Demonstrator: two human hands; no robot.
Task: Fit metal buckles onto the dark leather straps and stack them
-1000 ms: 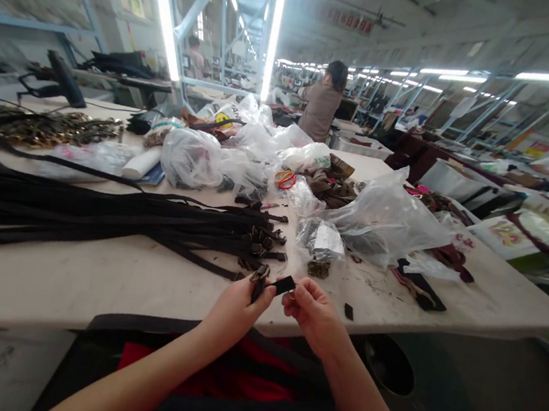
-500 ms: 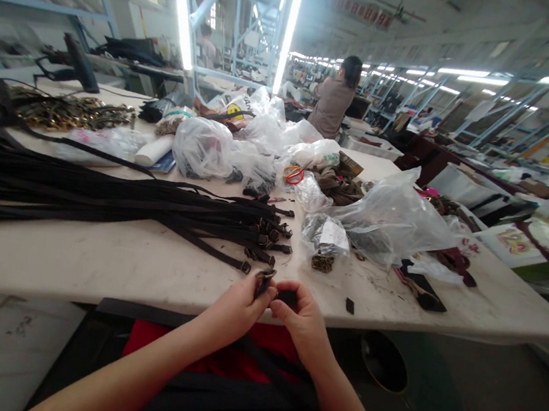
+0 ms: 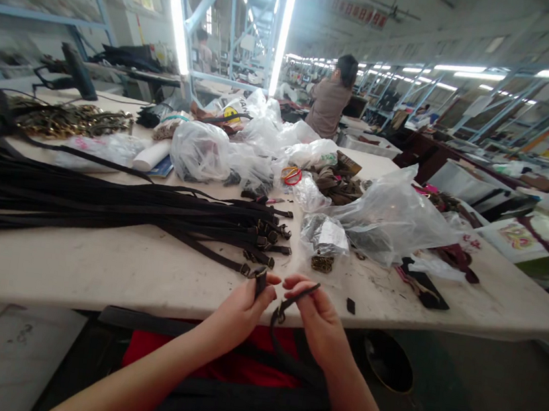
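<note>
Near the table's front edge, my left hand (image 3: 240, 308) is closed on a dark strap end with a metal fitting (image 3: 260, 282). Just to its right, my right hand (image 3: 323, 321) pinches a black strap (image 3: 299, 295). A small metal buckle (image 3: 282, 313) sits on that strap below my fingers, and its length curves down towards my lap. More black straps (image 3: 251, 396) lie across my lap over red cloth (image 3: 162, 345). Beyond my left hand, a bundle of black straps (image 3: 105, 201) stretches along the table, buckled ends (image 3: 268, 235) facing right.
Clear plastic bags (image 3: 393, 213) and a bag of brass-coloured fittings (image 3: 322, 263) crowd the pale table (image 3: 96, 270). Red-handled scissors (image 3: 292, 176) lie among them. Behind the table, a person (image 3: 331, 102) stands turned away. A round black bin (image 3: 388, 361) is under the table at right.
My hands have moved slightly apart. The strap and its buckle now show clearly in my right hand, where before they were mostly hidden by the fingers.
</note>
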